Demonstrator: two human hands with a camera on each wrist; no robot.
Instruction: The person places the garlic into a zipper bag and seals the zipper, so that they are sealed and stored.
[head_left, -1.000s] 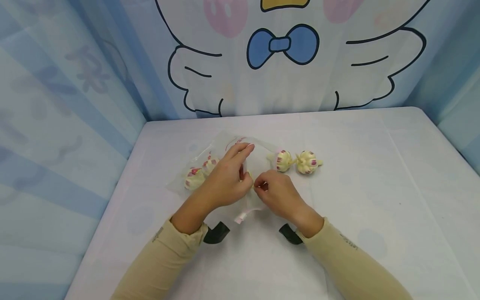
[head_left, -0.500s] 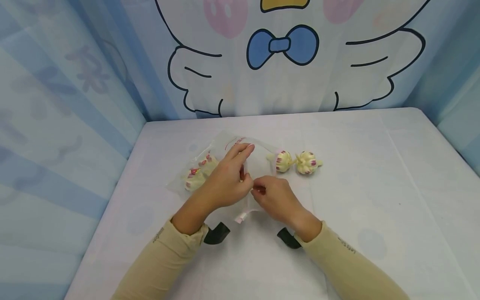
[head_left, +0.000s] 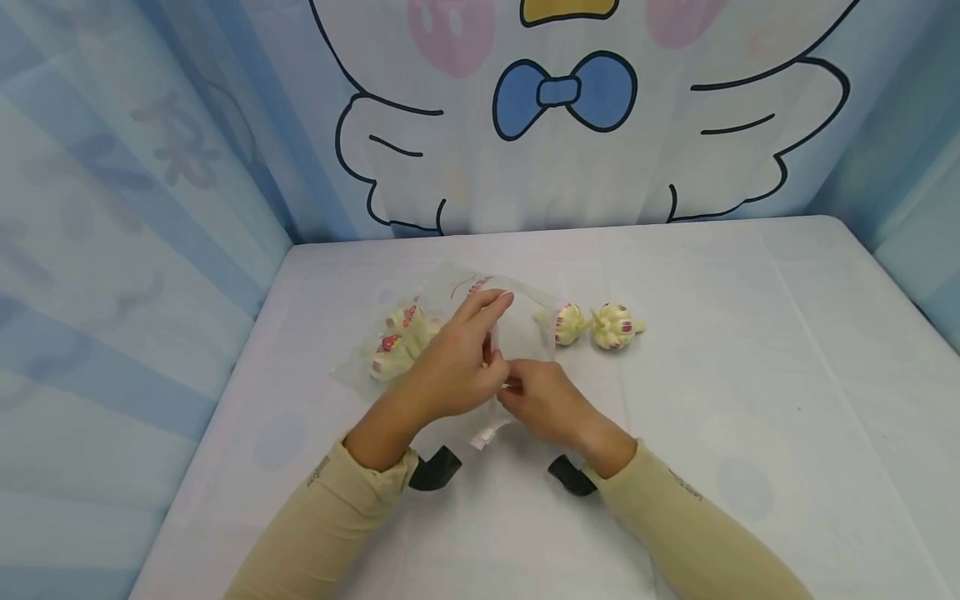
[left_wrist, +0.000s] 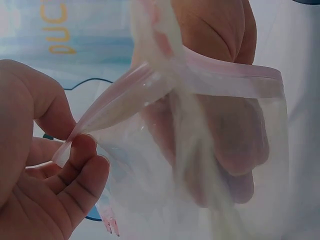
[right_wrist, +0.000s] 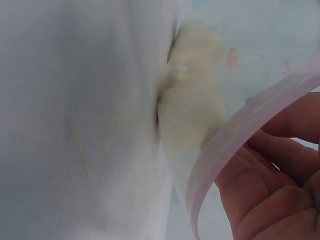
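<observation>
Sleeve (head_left: 322, 525) print too small to read; left hand (head_left: 457, 362) pinches the mouth of the clear bag (head_left: 521, 325) on the table (head_left: 750, 375), right hand (head_left: 551, 404) curls at that edge, can't tell if its grip holds film. Looks partway: some garlic bulbs (head_left: 401, 350) inside, two loose bulbs (head_left: 613, 325) by its right edge; red bag print illegible. Backdrop (head_left: 562, 179) letters look like "DUC", cut off.

A clear plastic bag (head_left: 523, 333), red-printed, its pink-edged mouth parted, spreads across the middle of the frame. Pale garlic bulbs (head_left: 392, 363) show through its left part, seemingly inside; two purple-streaked bulbs (head_left: 614, 326) sit side by side at its right edge.
</observation>
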